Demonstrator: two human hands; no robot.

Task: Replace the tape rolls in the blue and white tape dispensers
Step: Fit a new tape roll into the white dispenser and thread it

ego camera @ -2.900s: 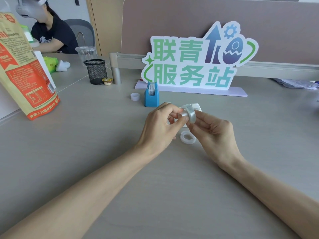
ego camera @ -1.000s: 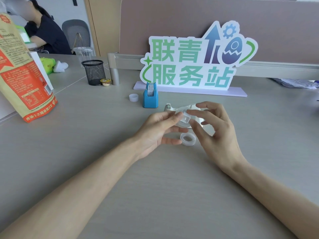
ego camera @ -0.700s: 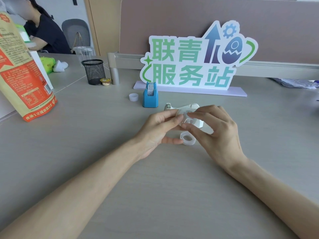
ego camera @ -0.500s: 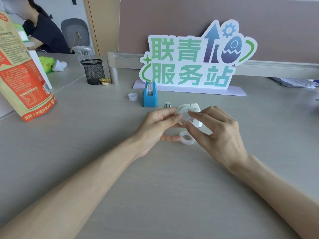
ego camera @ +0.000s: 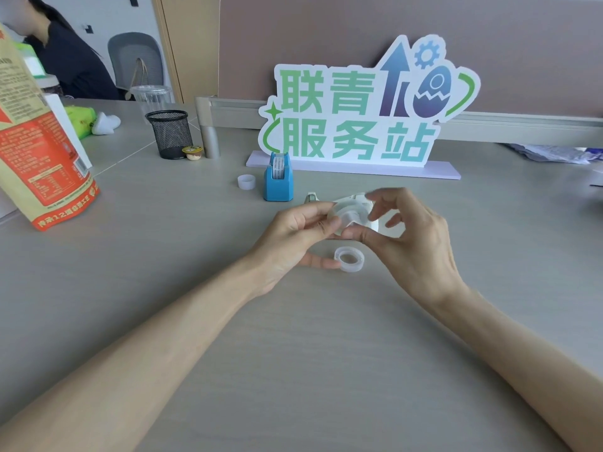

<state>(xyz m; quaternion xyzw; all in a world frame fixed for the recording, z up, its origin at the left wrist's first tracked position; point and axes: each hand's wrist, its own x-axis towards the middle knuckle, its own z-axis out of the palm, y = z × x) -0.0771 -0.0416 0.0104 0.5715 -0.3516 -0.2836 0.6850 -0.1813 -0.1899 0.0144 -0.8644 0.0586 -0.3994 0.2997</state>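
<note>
Since half a second ago, right hand (ego camera: 416,246) fingers lifted and spread off roll; left hand (ego camera: 293,238) unchanged.

Grey laminate bench (ego camera: 163,288): hands at centre.
White plastic tape dispenser (ego camera: 354,199) behind hands, mostly hidden.
Blue plastic tape dispenser (ego camera: 278,187) upright further back, roll seated.
Left grip pinching translucent clear tape roll (ego camera: 349,216); right grip loose, thumb touching roll underside, probably.
Spare clear roll (ego camera: 349,259) flat on bench, touching left fingertip.

Judgement: find tape end, align hub with slot, press squarely.
</note>
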